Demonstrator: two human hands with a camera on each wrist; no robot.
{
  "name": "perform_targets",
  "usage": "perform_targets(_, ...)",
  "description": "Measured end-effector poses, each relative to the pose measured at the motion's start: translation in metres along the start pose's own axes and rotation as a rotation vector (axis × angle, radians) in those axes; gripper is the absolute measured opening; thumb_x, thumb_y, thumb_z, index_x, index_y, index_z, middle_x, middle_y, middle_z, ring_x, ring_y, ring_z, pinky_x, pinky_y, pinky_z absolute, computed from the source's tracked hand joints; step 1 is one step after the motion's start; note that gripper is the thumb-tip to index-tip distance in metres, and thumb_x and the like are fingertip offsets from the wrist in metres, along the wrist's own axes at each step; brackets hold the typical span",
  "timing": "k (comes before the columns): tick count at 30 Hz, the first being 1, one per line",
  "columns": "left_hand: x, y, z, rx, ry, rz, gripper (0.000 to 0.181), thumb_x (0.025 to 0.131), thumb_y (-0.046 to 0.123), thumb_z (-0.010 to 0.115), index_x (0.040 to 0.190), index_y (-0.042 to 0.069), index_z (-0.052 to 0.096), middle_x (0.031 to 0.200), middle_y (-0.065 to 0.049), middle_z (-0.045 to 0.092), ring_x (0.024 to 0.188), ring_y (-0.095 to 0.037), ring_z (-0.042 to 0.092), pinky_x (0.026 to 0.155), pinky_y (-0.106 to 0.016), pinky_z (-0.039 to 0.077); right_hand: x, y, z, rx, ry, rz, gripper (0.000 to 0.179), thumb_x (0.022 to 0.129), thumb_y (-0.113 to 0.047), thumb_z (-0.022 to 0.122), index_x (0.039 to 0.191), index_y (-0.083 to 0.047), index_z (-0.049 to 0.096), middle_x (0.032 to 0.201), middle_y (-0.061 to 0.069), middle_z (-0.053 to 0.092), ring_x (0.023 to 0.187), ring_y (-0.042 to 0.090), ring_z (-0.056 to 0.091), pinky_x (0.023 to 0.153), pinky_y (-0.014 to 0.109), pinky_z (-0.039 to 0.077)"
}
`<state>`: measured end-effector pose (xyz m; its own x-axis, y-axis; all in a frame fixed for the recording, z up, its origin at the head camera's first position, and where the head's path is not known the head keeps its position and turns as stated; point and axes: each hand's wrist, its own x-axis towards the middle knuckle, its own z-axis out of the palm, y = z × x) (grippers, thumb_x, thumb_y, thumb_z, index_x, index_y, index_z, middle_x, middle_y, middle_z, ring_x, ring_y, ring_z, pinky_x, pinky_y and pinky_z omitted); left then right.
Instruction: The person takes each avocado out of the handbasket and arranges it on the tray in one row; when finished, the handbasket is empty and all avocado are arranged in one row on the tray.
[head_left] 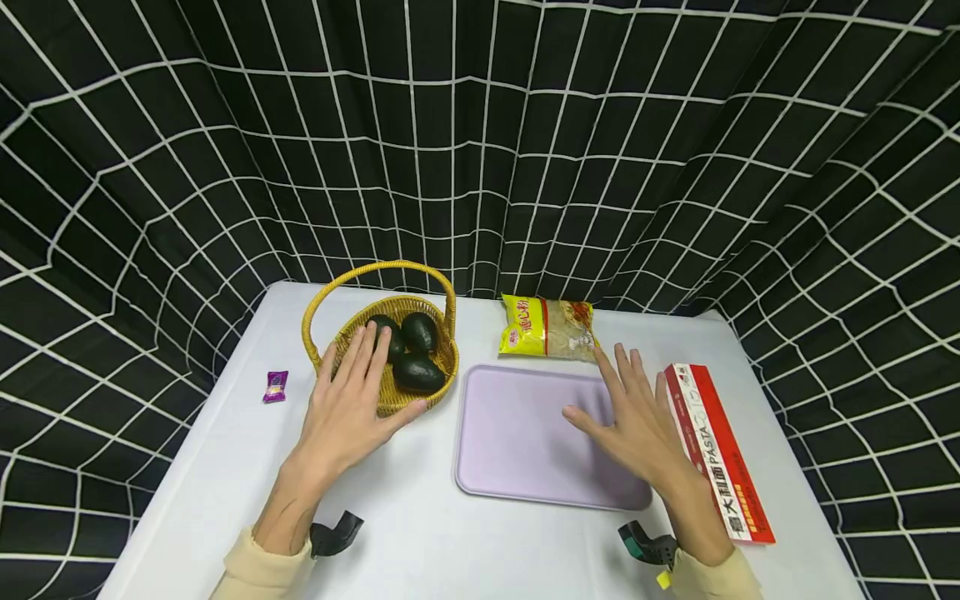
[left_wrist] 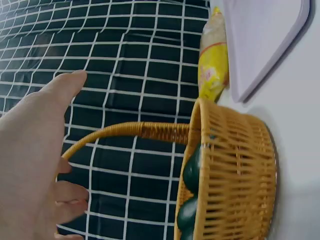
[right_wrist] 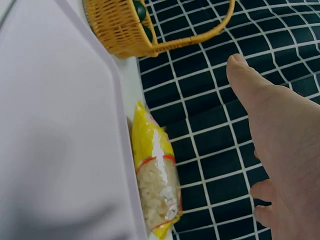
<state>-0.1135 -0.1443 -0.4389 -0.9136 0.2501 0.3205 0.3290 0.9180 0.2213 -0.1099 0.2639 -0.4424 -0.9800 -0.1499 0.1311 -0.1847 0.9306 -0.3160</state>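
My left hand [head_left: 341, 417] hovers with fingers spread in front of a wicker basket [head_left: 448, 379], overlapping it in the head view. Inside the basket lie dark green avocados [head_left: 418, 373], one partly hidden by the fingers. My right hand [head_left: 637, 421] is held above the right part of a pale purple tray [head_left: 510, 442], its fingers straight and apart. Neither hand holds anything. Behind the tray lies a yellow and clear bag of pasta-like pieces [right_wrist: 157, 185]. To the right of my right hand is a long red and white pasta box [head_left: 723, 454], partly covered by the wrist.
A small purple wrapped candy [head_left: 275, 386] lies left of the basket on the white table [head_left: 420, 533]. The basket's tall handle [head_left: 390, 265] arches upward. A black curtain with a white grid [head_left: 480, 150] surrounds the table at the back and sides.
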Motion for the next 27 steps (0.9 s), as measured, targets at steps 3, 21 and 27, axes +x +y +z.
perform_targets(3,-0.003,-0.005,-0.003,-0.042,0.115,0.019,0.110,0.091,0.082,0.052,0.168,0.013,0.016,0.174,-0.012,0.023,0.161,-0.031,0.022,0.136,-0.053,0.008,0.002,-0.004,0.004,0.008,-0.006,-0.009,0.101,0.093,-0.073,0.060,0.169,-0.027,0.013,0.176,0.016,0.011,0.163,0.039,0.004,0.128,0.075,-0.001)
perform_targets(21,-0.009,-0.049,0.009,-0.562,0.588,-0.269,0.093,0.090,0.020,0.084,0.165,0.011,0.030,0.172,-0.005,0.029,0.156,-0.029,0.034,0.129,-0.039,0.035,0.016,-0.035,0.010,0.061,-0.032,-0.074,0.102,0.090,-0.077,0.060,0.169,-0.030,0.017,0.176,0.010,0.014,0.162,0.035,0.014,0.131,0.069,0.008)
perform_targets(27,-0.004,-0.060,0.013,-0.799,0.499,-0.415,0.073,0.100,0.017,0.073,0.163,0.014,0.036,0.164,-0.006,0.045,0.151,-0.023,0.044,0.124,-0.024,0.040,0.023,-0.049,0.013,0.159,-0.064,-0.092,0.099,0.091,-0.076,0.061,0.168,-0.032,0.016,0.176,0.007,0.016,0.161,0.037,0.017,0.131,0.066,0.019)
